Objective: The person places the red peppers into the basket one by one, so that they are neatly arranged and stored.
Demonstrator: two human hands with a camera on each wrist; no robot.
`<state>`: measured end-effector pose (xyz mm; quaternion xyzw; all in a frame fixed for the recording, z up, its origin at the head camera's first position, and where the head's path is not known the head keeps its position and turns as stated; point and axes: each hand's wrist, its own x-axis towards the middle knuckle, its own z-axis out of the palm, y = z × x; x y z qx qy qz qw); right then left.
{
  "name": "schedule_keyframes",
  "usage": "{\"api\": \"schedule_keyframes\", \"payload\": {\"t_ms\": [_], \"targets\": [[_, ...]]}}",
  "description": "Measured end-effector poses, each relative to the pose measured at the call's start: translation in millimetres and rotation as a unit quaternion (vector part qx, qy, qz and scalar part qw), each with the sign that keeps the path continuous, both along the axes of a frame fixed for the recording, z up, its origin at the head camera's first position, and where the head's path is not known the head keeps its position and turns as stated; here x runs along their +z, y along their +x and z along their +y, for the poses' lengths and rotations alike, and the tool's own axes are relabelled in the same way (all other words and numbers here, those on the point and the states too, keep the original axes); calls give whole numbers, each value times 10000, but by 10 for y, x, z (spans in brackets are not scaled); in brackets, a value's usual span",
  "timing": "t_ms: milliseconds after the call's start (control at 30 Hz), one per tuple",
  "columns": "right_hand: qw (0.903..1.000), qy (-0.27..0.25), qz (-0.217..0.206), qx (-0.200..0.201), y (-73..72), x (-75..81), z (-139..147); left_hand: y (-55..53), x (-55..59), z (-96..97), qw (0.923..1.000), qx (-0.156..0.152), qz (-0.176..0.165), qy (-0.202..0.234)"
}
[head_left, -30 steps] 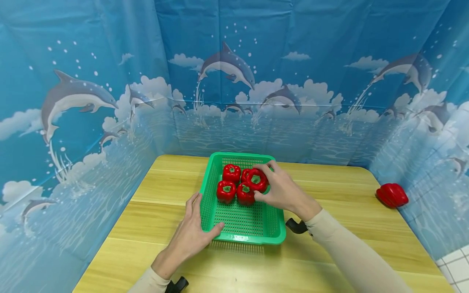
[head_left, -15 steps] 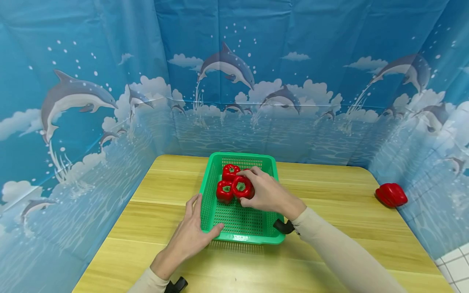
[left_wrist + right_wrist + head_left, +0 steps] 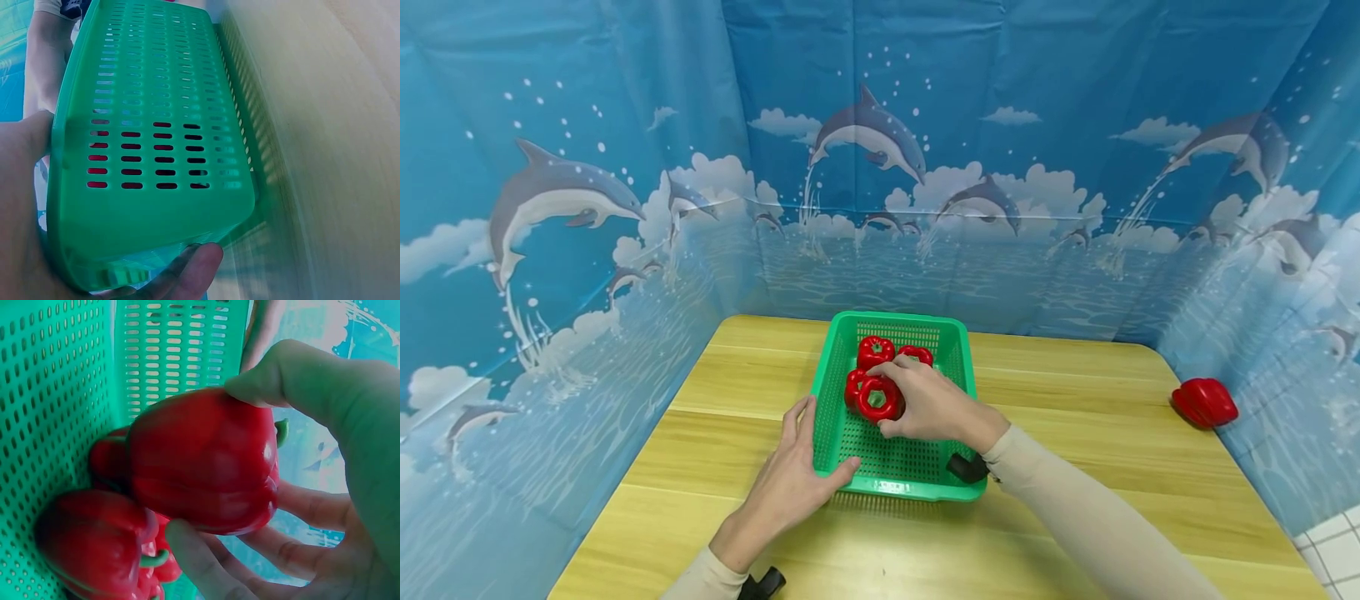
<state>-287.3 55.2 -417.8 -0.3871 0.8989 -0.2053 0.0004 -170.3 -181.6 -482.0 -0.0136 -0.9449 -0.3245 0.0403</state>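
My right hand (image 3: 928, 408) grips a red bell pepper (image 3: 200, 462) between thumb and fingers, over the front of a cluster in the green plastic basket (image 3: 966, 367). In the right wrist view its green stem faces the palm, and another pepper (image 3: 90, 537) lies close beneath. From the head, one pepper (image 3: 876, 353) shows at the back left, one behind the fingers, and a third is partly covered by the held one. My left hand (image 3: 797, 467) holds the basket's near left corner, thumb over the front rim, fingers against the outer left wall.
A lone red bell pepper (image 3: 1205, 402) lies at the right edge of the wooden table (image 3: 1097, 400). Blue dolphin-print curtains (image 3: 880, 267) hang behind and on both sides. Black wrist mounts sit under both forearms.
My right hand has carried the held pepper left and toward me across the basket, from the back right to the front of the cluster. The left hand stays put at the basket corner.
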Motion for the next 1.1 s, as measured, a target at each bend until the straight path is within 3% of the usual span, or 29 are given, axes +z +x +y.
{"api": "schedule_keyframes", "payload": {"t_ms": [367,633,1100], "targets": [[9973,215,-561,413,-30,-54,-157,-7,-5,-9,10000,-12,15,-9],[9948,450,-602,688,-62,-119,-267,-8,-13,-15,10000,-36,-49,45],[9947,523,-537,709,-98,-208,-368,-1,-16,-22,10000,-28,-42,64]]}}
